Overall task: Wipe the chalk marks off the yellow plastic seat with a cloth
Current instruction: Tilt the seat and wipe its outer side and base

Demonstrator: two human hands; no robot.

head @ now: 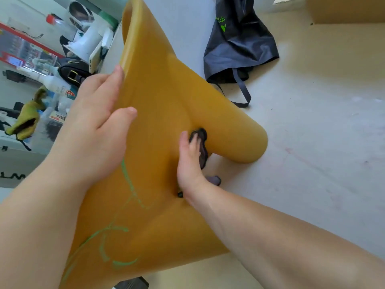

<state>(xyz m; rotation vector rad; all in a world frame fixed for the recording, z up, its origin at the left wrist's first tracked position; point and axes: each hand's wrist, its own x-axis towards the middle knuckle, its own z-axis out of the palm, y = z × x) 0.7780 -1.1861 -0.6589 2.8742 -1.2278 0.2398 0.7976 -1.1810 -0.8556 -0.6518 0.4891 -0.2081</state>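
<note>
The yellow plastic seat fills the middle of the view, tilted, with its far end at the top. Green chalk marks run across its near left part. My left hand grips the seat's left edge, thumb on the top face and fingers over the rim. My right hand presses a small dark cloth against the seat's middle, fingers curled over it. Part of the cloth sticks out beyond my fingertips and part hangs to the right of my hand.
A dark blue bag with a strap lies on the pale floor beyond the seat to the right. A cardboard box stands at the top right. Cluttered shelves with bottles and a black bag are on the left.
</note>
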